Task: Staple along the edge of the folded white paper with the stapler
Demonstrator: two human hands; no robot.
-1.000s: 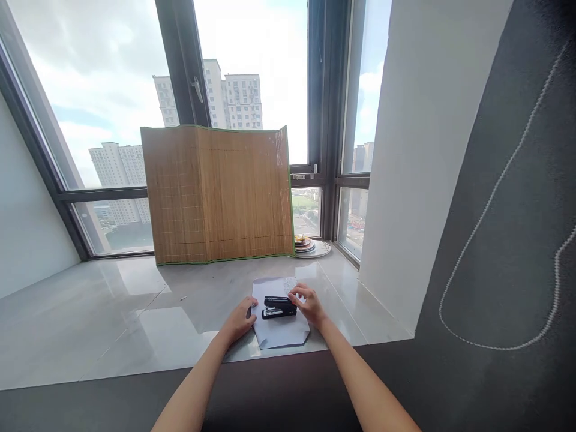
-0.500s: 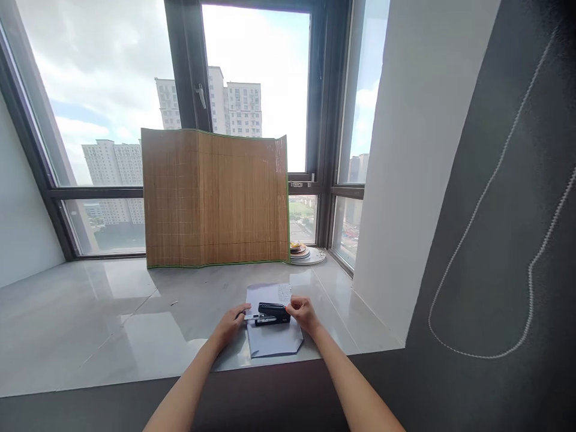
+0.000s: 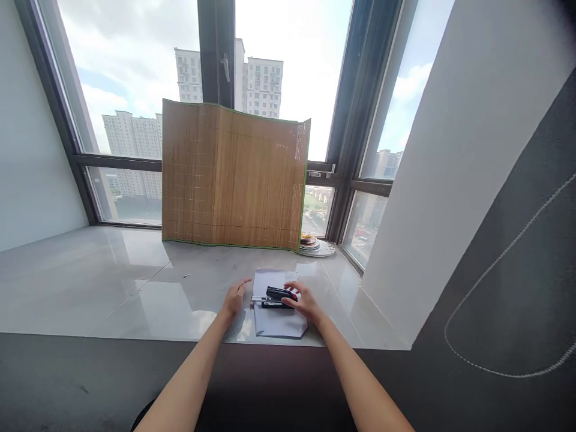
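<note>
A black stapler [image 3: 274, 293] lies on white sheets of paper [image 3: 279, 326], with a silvery metal part sticking out of its left end. My right hand [image 3: 304, 300] grips the stapler's right end, thumb on the near side and fingers over the top, beside a small red spot. Left of the paper, my left hand [image 3: 234, 299] is open and holds nothing. Its fingers point forward, a short way from the metal part. Small print shows at the top right of the paper, partly behind my right fingers.
The paper lies on a glossy pale windowsill [image 3: 135, 288]. A bamboo mat [image 3: 236, 177] stands upright against the window. Stacked plates [image 3: 318, 248] sit by its right edge. A beaded cord [image 3: 488, 270] hangs at the right wall.
My left hand has let go of the metal part and drawn back left, its fingers stretching out. My right hand has shifted its grip over the stapler's end. The view has tilted.
</note>
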